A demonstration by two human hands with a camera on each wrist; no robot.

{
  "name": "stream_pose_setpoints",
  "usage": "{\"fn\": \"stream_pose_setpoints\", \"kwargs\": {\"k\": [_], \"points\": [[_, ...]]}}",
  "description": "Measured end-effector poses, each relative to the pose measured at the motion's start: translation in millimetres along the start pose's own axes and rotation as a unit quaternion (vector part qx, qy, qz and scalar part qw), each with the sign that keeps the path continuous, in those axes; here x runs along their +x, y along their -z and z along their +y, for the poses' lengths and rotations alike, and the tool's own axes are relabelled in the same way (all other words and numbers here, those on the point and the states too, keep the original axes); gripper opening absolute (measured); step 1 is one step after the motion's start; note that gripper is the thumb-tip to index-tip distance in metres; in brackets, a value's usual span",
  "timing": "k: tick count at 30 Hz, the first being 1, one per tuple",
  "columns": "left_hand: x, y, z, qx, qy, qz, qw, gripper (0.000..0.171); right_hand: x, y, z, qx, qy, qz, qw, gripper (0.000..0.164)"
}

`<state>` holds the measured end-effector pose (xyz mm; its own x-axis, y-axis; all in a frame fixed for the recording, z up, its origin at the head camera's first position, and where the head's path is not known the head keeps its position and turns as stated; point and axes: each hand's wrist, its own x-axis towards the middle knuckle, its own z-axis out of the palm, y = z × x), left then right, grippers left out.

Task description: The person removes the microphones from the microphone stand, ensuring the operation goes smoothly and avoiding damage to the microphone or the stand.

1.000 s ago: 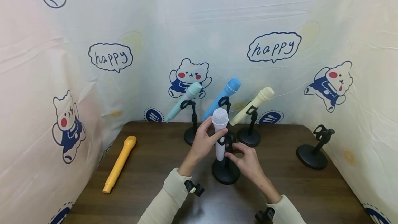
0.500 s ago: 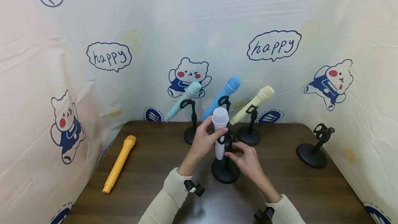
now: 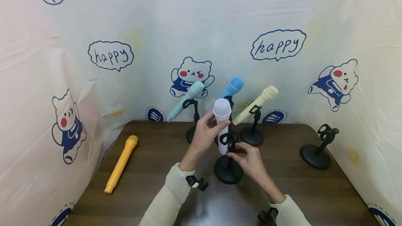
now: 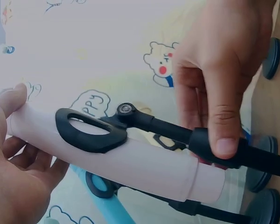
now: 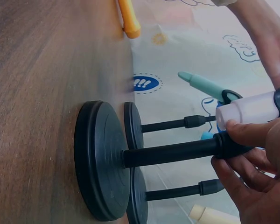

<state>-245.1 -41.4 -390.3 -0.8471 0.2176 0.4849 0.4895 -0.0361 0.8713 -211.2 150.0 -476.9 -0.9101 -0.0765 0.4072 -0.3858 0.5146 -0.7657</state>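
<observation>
My left hand [image 3: 205,136] grips the upper body of a pale lilac-white microphone [image 3: 222,108], just below its mesh head. The microphone stands almost upright in the head view, and the ring clip [image 4: 70,128] of a black stand [image 3: 228,172] surrounds its body. Lower down, my right hand [image 3: 251,160] pinches the collar [image 4: 203,142] on that stand's pole between thumb and fingers. In the right wrist view the stand's round base [image 5: 102,161] sits on the table, and the microphone's tail end lies close to my right thumb.
Behind stand a mint microphone [image 3: 185,102], a blue microphone [image 3: 235,85] and a cream microphone [image 3: 255,105], each in a black stand. A yellow microphone [image 3: 121,163] lies at the left of the wooden table [image 3: 150,170]. At the right is a stand [image 3: 317,154] without a microphone.
The lilac-white microphone and my left hand have risen slightly, and the clip sits a little higher too. My right hand stays at the collar; the base has not moved.
</observation>
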Motion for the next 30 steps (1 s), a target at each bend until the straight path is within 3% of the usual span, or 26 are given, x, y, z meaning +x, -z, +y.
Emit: {"fn": "stream_pose_setpoints", "kwargs": {"k": [7, 17, 30], "points": [[5.1, 1.9, 4.9, 0.01, 0.002, -0.005, 0.9999, 0.052, -0.4, -0.1, -0.3, -0.009, -0.02, -0.004, 1.0, 0.024], [7.2, 2.0, 10.6, 0.01, -0.011, 0.006, 0.9999, 0.051, -1.8, -0.6, 0.7, 0.01, -0.013, -0.007, 1.0, 0.023], [19.8, 1.3, 22.8, 0.0, -0.038, 0.003, 0.9993, 0.055, -0.1, 1.5, 1.5, 0.013, -0.009, -0.008, 1.0, 0.024]]}}
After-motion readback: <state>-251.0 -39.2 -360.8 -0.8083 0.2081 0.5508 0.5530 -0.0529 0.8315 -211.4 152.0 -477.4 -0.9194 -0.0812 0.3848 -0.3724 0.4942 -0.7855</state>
